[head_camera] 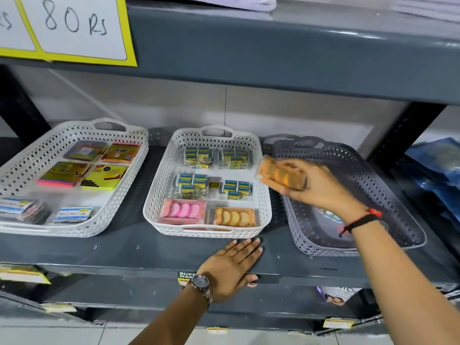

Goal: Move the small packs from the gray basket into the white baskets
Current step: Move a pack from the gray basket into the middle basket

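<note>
My right hand [321, 185] grips an orange pack [280, 176], held in the air between the gray basket [388, 192] and the right rim of the middle white basket [159, 195]. A small pack [332, 215] lies in the gray basket, partly hidden by my wrist. The middle white basket holds several blue-and-yellow packs [199, 156], a pink pack [183, 211] and an orange pack [235, 217]. The left white basket [119, 195] holds colourful note pads [104, 177] and packs. My left hand [232, 268] lies flat on the shelf edge, fingers apart, holding nothing.
All three baskets stand on a dark gray shelf [124, 250]. Another shelf board [273, 58] hangs close above, with a yellow-edged price sign [74, 26] at the left. Blue wrapped goods [433, 165] lie at the far right. Price tags [25, 276] line the lower shelf edges.
</note>
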